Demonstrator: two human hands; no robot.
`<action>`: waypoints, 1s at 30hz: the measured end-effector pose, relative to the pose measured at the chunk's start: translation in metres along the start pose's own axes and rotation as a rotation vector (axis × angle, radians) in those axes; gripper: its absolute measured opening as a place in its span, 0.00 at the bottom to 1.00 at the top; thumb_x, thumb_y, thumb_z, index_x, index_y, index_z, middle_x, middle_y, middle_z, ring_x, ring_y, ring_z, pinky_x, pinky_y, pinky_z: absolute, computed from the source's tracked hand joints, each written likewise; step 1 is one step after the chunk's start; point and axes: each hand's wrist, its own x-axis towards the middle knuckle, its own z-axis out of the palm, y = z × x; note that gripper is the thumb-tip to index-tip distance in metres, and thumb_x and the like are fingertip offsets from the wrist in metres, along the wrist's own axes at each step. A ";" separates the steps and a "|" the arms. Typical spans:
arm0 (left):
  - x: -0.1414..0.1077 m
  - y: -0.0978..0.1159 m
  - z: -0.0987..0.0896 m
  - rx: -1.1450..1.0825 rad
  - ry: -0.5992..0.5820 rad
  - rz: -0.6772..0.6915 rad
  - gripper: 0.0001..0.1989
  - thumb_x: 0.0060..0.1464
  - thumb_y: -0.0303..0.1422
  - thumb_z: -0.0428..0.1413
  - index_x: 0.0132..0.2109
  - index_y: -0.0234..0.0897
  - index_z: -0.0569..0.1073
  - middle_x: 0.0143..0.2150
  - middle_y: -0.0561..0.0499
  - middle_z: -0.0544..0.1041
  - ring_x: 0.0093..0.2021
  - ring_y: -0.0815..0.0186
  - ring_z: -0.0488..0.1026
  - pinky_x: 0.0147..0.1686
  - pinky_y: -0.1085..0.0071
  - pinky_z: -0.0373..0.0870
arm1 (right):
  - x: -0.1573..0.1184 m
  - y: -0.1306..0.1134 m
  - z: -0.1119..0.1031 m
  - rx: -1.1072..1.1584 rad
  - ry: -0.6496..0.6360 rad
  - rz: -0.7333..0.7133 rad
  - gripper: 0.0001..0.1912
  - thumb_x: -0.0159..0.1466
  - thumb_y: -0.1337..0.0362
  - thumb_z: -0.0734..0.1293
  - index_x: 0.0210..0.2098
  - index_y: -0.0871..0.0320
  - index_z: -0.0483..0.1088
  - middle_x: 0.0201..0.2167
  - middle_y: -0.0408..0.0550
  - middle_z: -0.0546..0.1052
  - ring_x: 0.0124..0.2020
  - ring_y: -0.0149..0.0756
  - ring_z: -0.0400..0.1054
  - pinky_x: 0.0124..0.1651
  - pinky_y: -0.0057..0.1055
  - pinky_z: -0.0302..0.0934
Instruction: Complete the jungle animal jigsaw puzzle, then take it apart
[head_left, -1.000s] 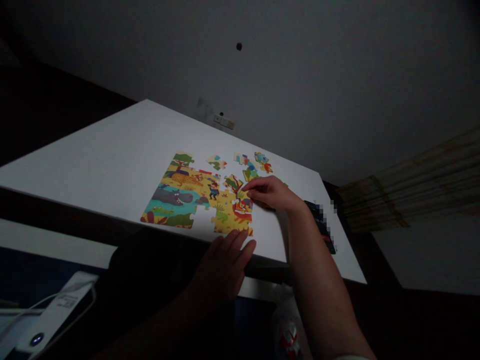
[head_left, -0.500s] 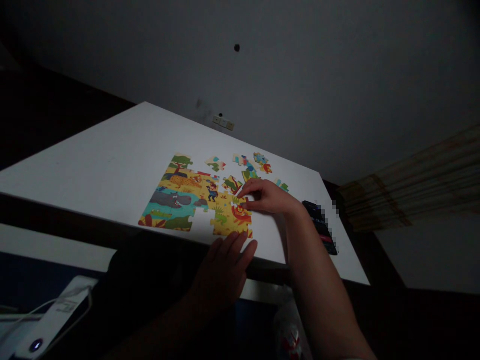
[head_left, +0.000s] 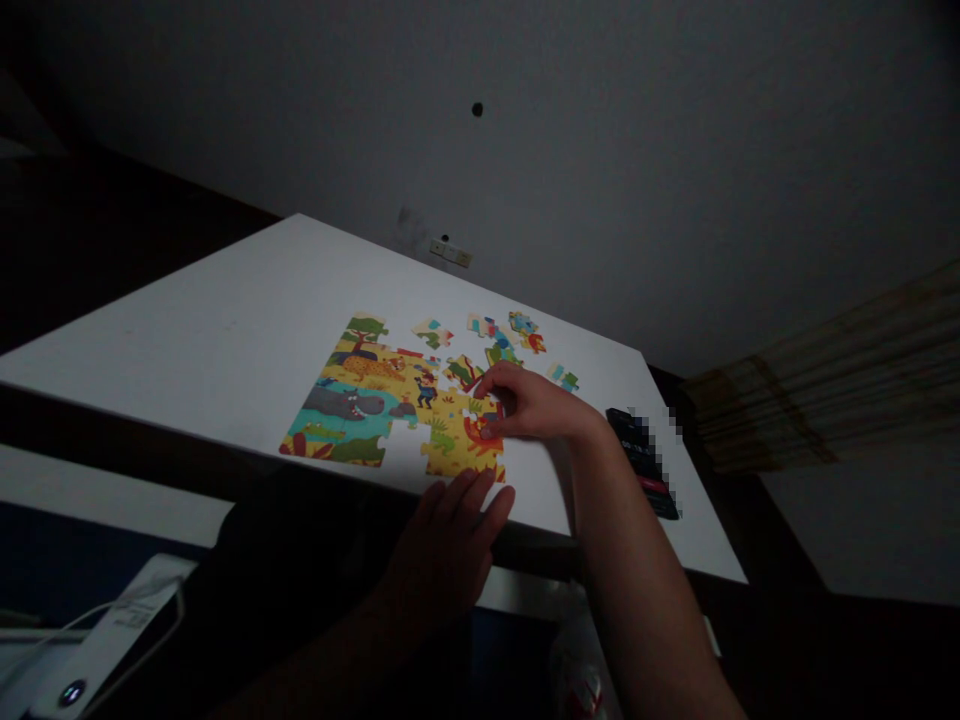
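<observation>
A colourful animal jigsaw [head_left: 360, 400] lies partly joined on the white table, with a gap along its near edge. My right hand [head_left: 521, 402] bends over its right side, thumb and index finger resting on the piece with the lion [head_left: 480, 425] and curved round it. My left hand [head_left: 454, 530] is at the table's near edge, fingers spread, fingertips at the jigsaw's lower right corner, holding nothing. Just behind my right hand's fingertips is a green and brown piece [head_left: 463, 371]. Other loose pieces [head_left: 433, 333] lie farther back.
On the right of the white table [head_left: 225, 290] lies a dark flat object [head_left: 643, 460], partly pixelated. A white device with a cable [head_left: 124, 625] sits below left. Behind the table stand a wall with a socket [head_left: 450, 252] and, at right, a curtain [head_left: 832, 380].
My right hand's thumb has shifted slightly down over the lion piece. My left hand stays nearly still. The whole view has shifted slightly.
</observation>
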 end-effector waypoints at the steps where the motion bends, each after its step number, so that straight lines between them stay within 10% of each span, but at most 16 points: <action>1: 0.000 0.000 0.001 0.000 -0.002 0.001 0.31 0.67 0.30 0.66 0.75 0.43 0.81 0.74 0.42 0.82 0.75 0.47 0.69 0.76 0.50 0.59 | 0.000 -0.001 0.000 0.022 -0.008 0.022 0.29 0.59 0.49 0.90 0.54 0.50 0.84 0.54 0.51 0.83 0.48 0.46 0.76 0.52 0.43 0.72; 15: -0.003 0.000 0.006 0.021 0.017 0.001 0.34 0.63 0.30 0.68 0.75 0.45 0.82 0.74 0.41 0.81 0.74 0.46 0.70 0.76 0.50 0.60 | -0.017 0.013 -0.021 0.378 -0.122 0.260 0.23 0.63 0.51 0.86 0.52 0.54 0.86 0.26 0.36 0.71 0.27 0.31 0.58 0.29 0.32 0.51; 30: -0.003 -0.002 0.005 -0.018 0.027 0.025 0.32 0.66 0.30 0.66 0.76 0.42 0.80 0.74 0.41 0.80 0.74 0.47 0.69 0.78 0.51 0.59 | -0.016 0.010 -0.020 0.313 -0.049 0.261 0.23 0.60 0.53 0.87 0.51 0.55 0.89 0.26 0.35 0.68 0.28 0.31 0.58 0.31 0.34 0.52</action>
